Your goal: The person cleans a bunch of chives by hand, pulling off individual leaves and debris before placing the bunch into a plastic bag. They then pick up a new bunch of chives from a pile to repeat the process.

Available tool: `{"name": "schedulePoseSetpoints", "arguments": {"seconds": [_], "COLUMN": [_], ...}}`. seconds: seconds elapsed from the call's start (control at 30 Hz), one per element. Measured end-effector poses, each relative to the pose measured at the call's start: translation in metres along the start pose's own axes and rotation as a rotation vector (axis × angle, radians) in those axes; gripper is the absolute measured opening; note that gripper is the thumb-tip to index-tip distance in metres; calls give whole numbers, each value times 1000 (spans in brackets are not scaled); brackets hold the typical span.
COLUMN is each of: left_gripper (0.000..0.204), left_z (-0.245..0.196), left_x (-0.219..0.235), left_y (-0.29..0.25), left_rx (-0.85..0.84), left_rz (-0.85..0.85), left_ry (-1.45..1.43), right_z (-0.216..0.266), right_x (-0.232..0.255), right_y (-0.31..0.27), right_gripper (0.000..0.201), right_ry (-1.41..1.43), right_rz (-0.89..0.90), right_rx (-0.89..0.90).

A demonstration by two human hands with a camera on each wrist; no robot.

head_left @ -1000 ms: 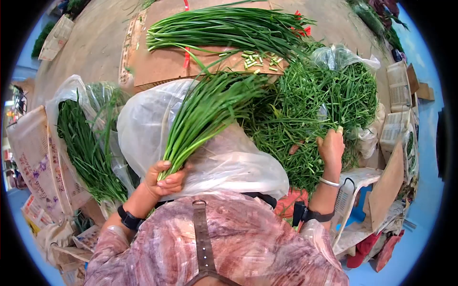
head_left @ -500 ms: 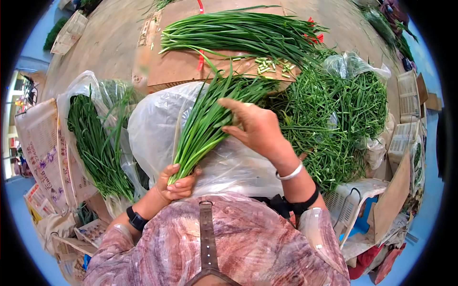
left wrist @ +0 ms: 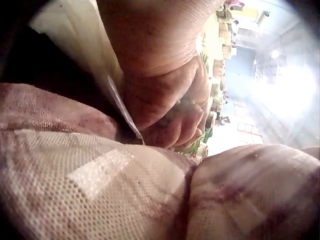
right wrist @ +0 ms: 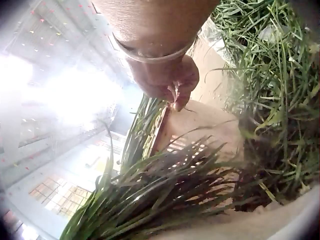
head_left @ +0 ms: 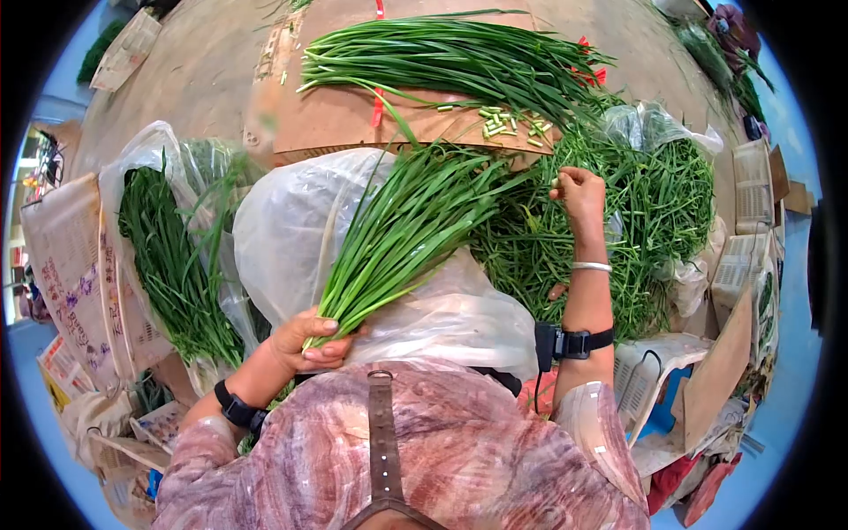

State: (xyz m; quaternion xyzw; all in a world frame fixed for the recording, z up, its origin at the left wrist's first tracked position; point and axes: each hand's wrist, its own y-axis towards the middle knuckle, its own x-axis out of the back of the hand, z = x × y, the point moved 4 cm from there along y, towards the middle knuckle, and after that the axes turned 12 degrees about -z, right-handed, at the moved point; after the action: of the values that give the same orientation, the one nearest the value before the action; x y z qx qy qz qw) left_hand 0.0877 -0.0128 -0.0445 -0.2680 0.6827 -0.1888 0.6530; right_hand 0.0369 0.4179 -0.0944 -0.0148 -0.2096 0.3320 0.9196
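Note:
My left hand (head_left: 311, 343) grips a bunch of garlic chives (head_left: 406, 225) by its pale stem ends. The leaves fan out away from my body, over the clear plastic sheet (head_left: 291, 221) on my lap. My right hand (head_left: 581, 196) is raised over the heap of loose green leaves (head_left: 654, 203), near the corner of the cardboard. Between its thumb and fingers it pinches a small pale stem piece (right wrist: 173, 91). In the left wrist view the curled fingers of the left hand (left wrist: 170, 110) wrap the stems, which are mostly hidden.
A larger bunch of chives (head_left: 442, 62) lies on the cardboard (head_left: 336, 132) ahead, beside several short cut stem pieces (head_left: 499, 122). At the left, a plastic bag (head_left: 146, 146) holds more chives (head_left: 172, 265). White crates (head_left: 649, 362) stand at the right.
My right hand came from the heap at the right across to the chive bunch, then drew back right over the heap, its fingers now closed in a pinch. The left hand keeps its hold.

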Motion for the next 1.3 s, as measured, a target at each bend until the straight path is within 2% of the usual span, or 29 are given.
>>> {"name": "schedulePoseSetpoints", "arguments": {"seconds": [0.1,0.17,0.2,0.27,0.33,0.37,0.4,0.47,0.57,0.7,0.8,0.9,1.0,1.07,1.13,1.23,1.3], "left_gripper": [44,44,44,45,45,45,45,45,46,47,47,43,38,36,36,33,32], "left_z": [0,0,0,0,0,1,1,3,5,5,7,5,2,5,3,5,7], "left_x": [2,3,2,1,2,3,5,5,8,4,2,-2,-2,-4,-13,-15,-9], "left_y": [0,1,2,1,1,1,1,1,3,3,3,3,4,5,5,8,12], "left_rx": [-8,-12,-8,-26,-19,-14,-13,22,41,40,-2,-78,-82,-22,-41,33,20], "left_rz": [-24,-32,-30,-63,-51,-38,-40,-20,-1,5,42,62,-9,-37,0,-25,-48], "left_ry": [0,12,13,0,-14,-28,-30,-95,-99,-109,-122,-19,48,-126,-213,-258,-250], "right_z": [7,38,51,76,85,83,81,70,57,52,65,78,86,92,92,107,122], "right_x": [10,11,13,6,2,-2,-7,-25,-53,-70,-57,-42,-33,-28,-23,-21,-20], "right_y": [-3,-18,-27,-58,-86,-98,-108,-120,-125,-125,-130,-138,-144,-151,-152,-164,-175], "right_gripper": [21,19,19,15,12,11,11,13,14,13,13,14,14,14,16,17,18], "right_ry": [60,57,55,172,231,353,282,48,145,313,259,255,264,385,416,693,859], "right_rz": [-39,20,16,317,428,502,549,556,539,527,473,470,483,472,468,481,529], "right_rx": [30,178,176,177,231,203,139,54,-52,-71,-76,-57,-16,169,160,116,100]}}
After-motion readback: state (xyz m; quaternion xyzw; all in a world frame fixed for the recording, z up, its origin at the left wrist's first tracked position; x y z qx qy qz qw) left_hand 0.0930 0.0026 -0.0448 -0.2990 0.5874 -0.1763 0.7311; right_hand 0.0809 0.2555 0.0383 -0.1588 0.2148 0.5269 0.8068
